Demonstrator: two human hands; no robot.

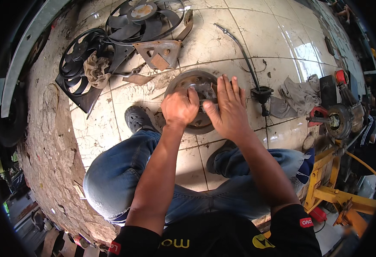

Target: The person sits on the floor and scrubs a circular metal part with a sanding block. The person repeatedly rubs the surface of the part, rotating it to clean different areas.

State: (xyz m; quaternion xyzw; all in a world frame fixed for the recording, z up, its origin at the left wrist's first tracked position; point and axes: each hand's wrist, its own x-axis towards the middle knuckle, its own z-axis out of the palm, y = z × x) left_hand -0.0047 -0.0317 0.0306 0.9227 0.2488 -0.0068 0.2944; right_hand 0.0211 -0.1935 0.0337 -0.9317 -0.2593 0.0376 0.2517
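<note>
A round rusty metal brake disc [187, 81] lies flat on the tiled floor in front of my knees. My left hand [180, 107] is a closed fist pressed on the disc's hub, and whatever it grips is hidden under the fingers. My right hand [227, 108] lies flat with fingers spread on the disc's right side, just beside the left. A small shiny metal part [203, 88] shows between the two hands at the disc's centre.
Two black radiator fans [94, 56] with a rusty bracket [159, 53] lie at the far left. A black cable with a rubber end [260, 94] and a grey rag [297, 95] lie to the right. A wheel hub assembly [337, 120] sits above a yellow stand [331, 188] at right.
</note>
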